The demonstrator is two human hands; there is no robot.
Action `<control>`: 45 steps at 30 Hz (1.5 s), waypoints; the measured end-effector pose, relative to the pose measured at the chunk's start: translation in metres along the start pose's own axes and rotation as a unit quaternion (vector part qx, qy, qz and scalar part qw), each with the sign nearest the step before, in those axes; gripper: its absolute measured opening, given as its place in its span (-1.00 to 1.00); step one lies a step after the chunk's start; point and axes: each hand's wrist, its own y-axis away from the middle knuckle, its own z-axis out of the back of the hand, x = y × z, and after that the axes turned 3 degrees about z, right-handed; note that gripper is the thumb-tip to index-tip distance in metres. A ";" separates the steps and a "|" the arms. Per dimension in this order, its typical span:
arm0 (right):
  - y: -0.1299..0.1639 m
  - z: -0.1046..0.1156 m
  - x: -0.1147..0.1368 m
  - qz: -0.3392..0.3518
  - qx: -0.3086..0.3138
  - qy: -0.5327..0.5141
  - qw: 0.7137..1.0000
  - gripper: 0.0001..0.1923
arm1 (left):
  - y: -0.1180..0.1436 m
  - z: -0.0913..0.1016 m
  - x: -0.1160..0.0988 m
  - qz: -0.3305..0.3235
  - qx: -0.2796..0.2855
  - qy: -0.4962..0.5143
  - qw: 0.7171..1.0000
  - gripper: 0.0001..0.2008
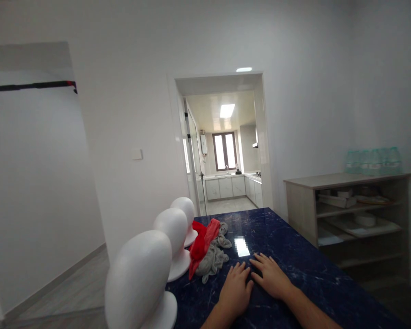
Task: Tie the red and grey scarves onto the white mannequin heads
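Note:
My left hand (235, 289) lies flat on the dark blue marbled table (287, 246), fingers spread and nothing in them. Close beside it, my right hand (270, 275) also rests palm down with its fingers apart. To the left of my hands is a heap of crumpled cloth: a red cloth (199, 240), a pinkish-red cloth (211, 231) and grey cloth (212, 260). Three white foam mannequin heads stand in a row along the table's left side: a near one (140, 274), a middle one (173, 230) and a far one (184, 208).
Right of the table stands a wooden shelf unit (299, 201) holding trays and boxes, with several water bottles (373, 161) on top. A doorway beyond the table opens onto a kitchen with white cabinets (226, 187). A ceiling light reflects on the tabletop.

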 end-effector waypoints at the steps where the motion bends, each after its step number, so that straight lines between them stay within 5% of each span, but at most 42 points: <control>1: 0.000 0.000 0.000 0.000 0.000 0.000 1.000 -0.34 | 0.000 0.000 0.000 0.000 0.002 -0.001 1.000 -0.44; 45: -0.002 -0.001 -0.003 -0.001 -0.007 -0.011 1.000 -0.34 | 0.003 0.008 -0.006 0.007 0.010 -0.009 1.000 -0.43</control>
